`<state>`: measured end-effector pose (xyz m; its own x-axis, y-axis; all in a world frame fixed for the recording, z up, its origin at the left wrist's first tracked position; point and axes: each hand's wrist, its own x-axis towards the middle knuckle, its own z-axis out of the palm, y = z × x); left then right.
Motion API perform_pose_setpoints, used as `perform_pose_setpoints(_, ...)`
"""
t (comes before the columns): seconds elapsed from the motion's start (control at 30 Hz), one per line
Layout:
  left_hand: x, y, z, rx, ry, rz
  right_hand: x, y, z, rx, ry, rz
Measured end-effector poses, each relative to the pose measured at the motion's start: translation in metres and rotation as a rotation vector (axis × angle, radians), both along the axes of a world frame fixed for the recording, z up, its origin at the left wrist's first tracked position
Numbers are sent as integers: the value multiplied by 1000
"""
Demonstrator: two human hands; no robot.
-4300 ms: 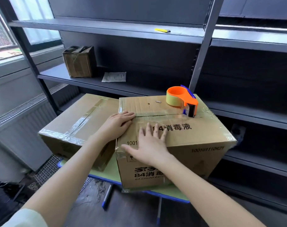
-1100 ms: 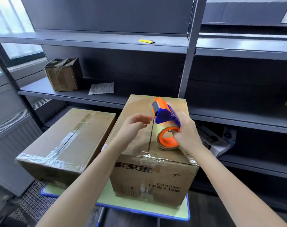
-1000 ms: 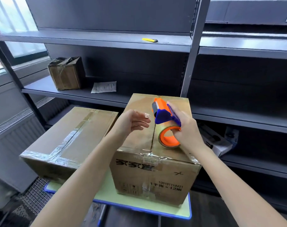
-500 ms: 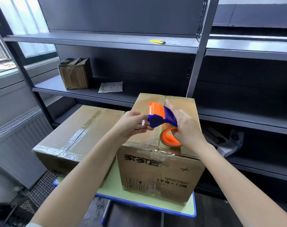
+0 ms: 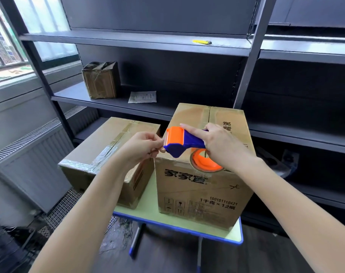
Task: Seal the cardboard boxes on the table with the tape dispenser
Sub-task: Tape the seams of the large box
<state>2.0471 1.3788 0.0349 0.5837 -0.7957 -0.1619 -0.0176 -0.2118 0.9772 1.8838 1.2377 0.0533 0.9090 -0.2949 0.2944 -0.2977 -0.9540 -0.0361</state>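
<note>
Cardboard comes first: a taped box (image 5: pixel 100 146) lies at the left of the desk (image 5: pixel 144 210). Beside it our left grip (image 5: pixel 142 148) pinches what looks like the clear tape end (image 5: pixel 162 146) at the toothed front of the tape dispenser (image 5: pixel 184 143), held over the printed box (image 5: pixel 197 190). Our right grip (image 5: pixel 223 148) wraps the dispenser's blue handle, forefinger stretched along its top.
</note>
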Motion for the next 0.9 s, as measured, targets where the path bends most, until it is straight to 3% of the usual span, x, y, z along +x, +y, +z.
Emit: perform_pose_setpoints(0.9, 43, 8, -11, 13, 288, -199, 4, 16, 2, -24, 91, -61)
